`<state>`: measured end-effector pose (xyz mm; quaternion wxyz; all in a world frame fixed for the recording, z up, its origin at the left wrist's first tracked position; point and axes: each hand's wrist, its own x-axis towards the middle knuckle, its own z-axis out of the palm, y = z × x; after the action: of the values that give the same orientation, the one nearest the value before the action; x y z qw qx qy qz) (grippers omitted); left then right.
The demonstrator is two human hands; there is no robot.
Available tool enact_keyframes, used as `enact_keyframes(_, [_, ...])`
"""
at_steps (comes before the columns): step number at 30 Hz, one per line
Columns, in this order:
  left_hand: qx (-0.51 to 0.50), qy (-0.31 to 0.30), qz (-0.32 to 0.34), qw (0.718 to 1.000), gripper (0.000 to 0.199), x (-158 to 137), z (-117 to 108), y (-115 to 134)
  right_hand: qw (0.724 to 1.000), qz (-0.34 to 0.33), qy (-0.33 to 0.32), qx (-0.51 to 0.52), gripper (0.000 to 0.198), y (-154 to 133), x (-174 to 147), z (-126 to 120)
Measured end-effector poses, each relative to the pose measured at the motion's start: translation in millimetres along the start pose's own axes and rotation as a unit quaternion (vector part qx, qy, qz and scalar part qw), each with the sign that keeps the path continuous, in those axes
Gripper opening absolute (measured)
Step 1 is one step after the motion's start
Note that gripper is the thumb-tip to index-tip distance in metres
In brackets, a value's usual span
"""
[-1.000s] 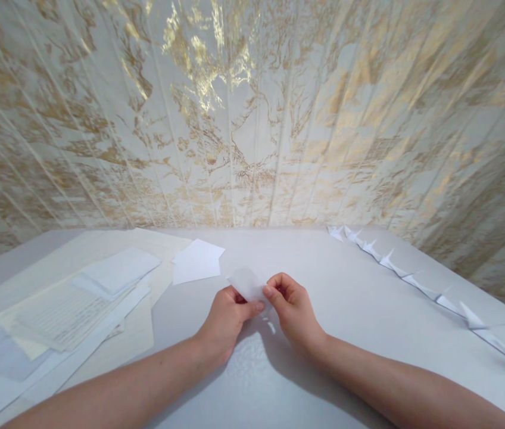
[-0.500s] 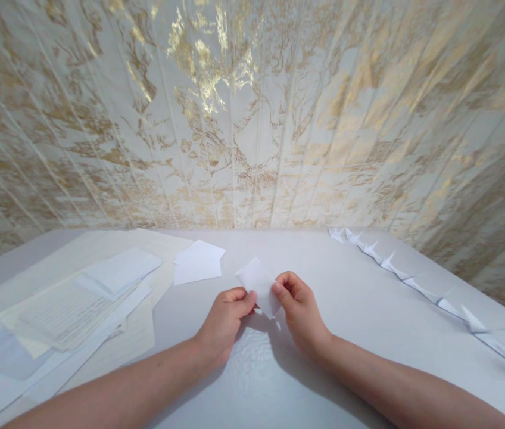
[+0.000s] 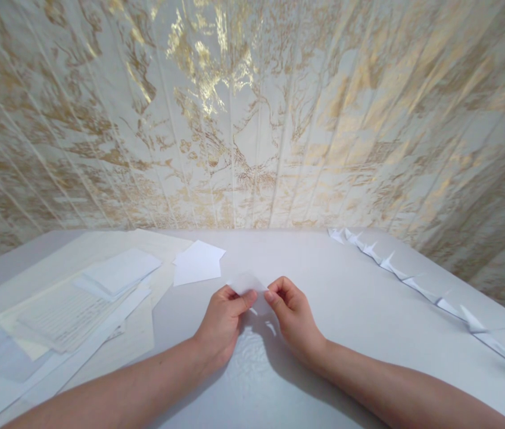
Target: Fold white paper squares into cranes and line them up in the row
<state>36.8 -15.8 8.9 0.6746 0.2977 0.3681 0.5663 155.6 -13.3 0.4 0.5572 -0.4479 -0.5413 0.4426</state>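
Left hand and right hand nearest: fingers of both pinched on a small folded white paper, held between them above the desk. Judged thin, easily skewed: steady the left grip, match edges and corners first, crease firmly from middle outward. Left: written sheet. Right: row of origami figures, tips up. Farther: white sheets; gold-patterned wall behind.

Left hand and right hand pinch small white paper mid-frame; piled sheets lower left, folded-paper figures lining right.
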Motion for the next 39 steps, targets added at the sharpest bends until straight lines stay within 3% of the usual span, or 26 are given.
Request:
enact_keyframes(11, [-0.016, -0.022, 0.031, 0.999, 0.016, -2, 1, 6, 0.999, 0.017, 0.009, 0.039, 0.023, -3, 3, -4])
enact_keyframes(23, [-0.021, 0.044, 0.012, 0.999, 0.012, 3, -5, 13, 0.999, 0.023, 0.008, 0.021, 0.023, -1, 3, -6])
enact_keyframes(29, [-0.003, 0.068, 0.052, 0.996, 0.014, 11, -12, 24, 1.000, 0.018, 0.014, -0.009, 0.022, 1, 7, -12])
enact_keyframes(32, [0.101, -0.001, 0.058, 0.993, 0.025, 10, -13, 31, 0.999, 0.019, -0.004, -0.035, 0.020, 1, 7, -13])
enact_keyframes(35, [0.281, -0.067, 0.040, 0.957, 0.018, 8, -14, 37, 0.997, 0.021, -0.036, -0.066, 0.018, -2, 8, -13])
enact_keyframes(37, [0.391, -0.064, 0.042, 0.917, 0.008, 9, -15, 39, 0.995, 0.018, -0.047, -0.091, 0.015, -5, 9, -14])
enact_keyframes(39, [0.451, -0.038, 0.059, 0.890, 0.018, 10, -17, 39, 0.993, 0.011, -0.050, -0.108, 0.014, -8, 10, -15])
